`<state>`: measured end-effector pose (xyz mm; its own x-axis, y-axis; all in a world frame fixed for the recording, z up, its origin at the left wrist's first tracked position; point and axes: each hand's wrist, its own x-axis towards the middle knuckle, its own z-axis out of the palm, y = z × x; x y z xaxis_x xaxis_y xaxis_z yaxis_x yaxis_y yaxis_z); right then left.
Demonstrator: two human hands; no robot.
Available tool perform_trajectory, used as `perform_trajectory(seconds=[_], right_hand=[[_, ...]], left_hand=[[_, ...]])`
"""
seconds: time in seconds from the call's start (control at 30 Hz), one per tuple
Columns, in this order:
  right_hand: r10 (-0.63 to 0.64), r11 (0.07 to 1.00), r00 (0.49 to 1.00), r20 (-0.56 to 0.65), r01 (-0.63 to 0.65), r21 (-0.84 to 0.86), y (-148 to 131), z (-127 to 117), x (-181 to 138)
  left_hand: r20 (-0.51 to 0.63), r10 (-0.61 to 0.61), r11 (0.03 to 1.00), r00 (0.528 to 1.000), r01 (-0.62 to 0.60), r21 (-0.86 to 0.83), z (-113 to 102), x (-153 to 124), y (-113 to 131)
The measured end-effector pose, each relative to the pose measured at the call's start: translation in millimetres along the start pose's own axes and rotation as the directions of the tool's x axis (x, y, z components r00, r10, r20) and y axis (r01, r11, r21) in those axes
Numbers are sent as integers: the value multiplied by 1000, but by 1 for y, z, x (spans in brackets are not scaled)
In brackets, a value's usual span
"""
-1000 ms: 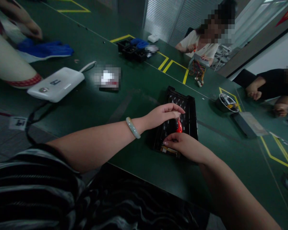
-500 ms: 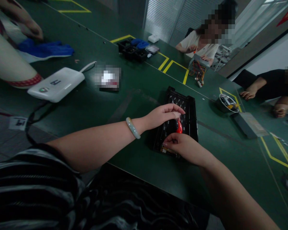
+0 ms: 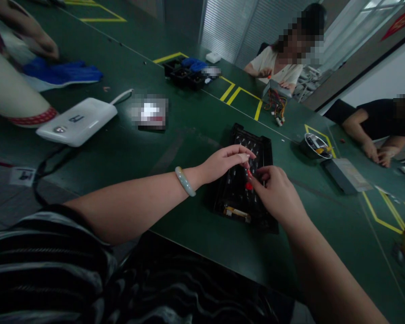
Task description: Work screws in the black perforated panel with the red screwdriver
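My left hand (image 3: 227, 163) reaches over a black plastic tray-like frame (image 3: 238, 191), its fingers closed around a small red tool (image 3: 249, 185). The tool is mostly covered by fingers, so its exact kind is unclear. From the right, my right hand (image 3: 280, 191) meets it, thumb and fingers pinched at the same red tool. Inside the frame, rows of small shiny spots show. A yellowish strip with a white piece (image 3: 236, 213) lies at the frame's near end, with neither hand on it.
To the left are a white box with a cable (image 3: 77, 121) and a blurred-out card (image 3: 150, 112). Black bins (image 3: 184, 74) stand farther back. A metal bowl (image 3: 315, 146) and a grey box (image 3: 346, 175) lie right. Other people sit around the green table (image 3: 189, 211).
My right hand has moved up from the yellowish strip at the frame's near end to the red tool. My left hand stays nearly in place. A person at right has brought their hands together.
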<state>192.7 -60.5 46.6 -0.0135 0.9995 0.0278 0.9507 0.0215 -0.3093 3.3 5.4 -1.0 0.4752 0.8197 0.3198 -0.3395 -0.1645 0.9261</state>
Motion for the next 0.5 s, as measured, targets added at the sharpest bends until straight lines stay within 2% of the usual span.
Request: perform_trajectory(seconds=[0.03,0.1,0.2,0.3,0.37,0.4,0.43,0.5], right_hand=[[-4,999,1000,-24,3,-52,3,3,3],[-9,995,1000,22,11,-95,6,10,9],[-25,999,996,85,28,-38,4,18,14],[-33,999,999,19,32,33,1,16,15],[-27,997,991,-128,35,66,3,7,16],[-23,993,971,-238,50,106,5,0,15],[-22,983,930,-366,86,160,7,-8,15],[-8,930,800,-600,226,289,12,-25,12]], left_hand=[[-5,2,1000,1000,-2,-4,0,0,0],[-10,-4,1000,1000,3,-11,0,0,-1],[-15,-15,999,1000,15,-28,0,0,-1],[-29,-3,1000,1000,3,0,1,0,0],[-56,21,999,998,-18,44,1,0,1],[-77,34,998,996,-30,61,0,0,2],[-101,45,997,994,-38,73,0,0,2],[-148,58,995,987,-45,87,-1,0,3]])
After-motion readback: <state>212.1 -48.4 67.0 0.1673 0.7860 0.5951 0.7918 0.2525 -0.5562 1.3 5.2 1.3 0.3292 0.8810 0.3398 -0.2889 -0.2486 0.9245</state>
